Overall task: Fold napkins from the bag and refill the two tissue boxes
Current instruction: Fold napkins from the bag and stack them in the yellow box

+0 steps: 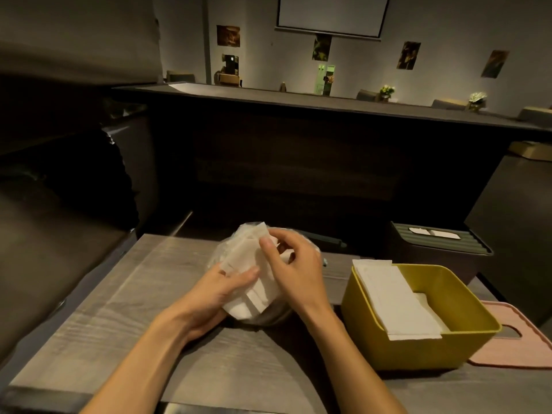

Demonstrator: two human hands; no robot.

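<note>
While the left hand point(222, 289) cups the clear napkin bag point(239, 264) at table centre, fingers curled under it, the right hand point(294, 261) pinches napkin edges at the bag's mouth. Thin sheets cling, so I'd guess several tear or come out together. At three o'clock the yellow tissue box point(466, 351) sits open, part-filled; a green one point(439, 240) stands at one o'clock.

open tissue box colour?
Mustard yellow open tissue box, white napkins inside; head view.
</note>
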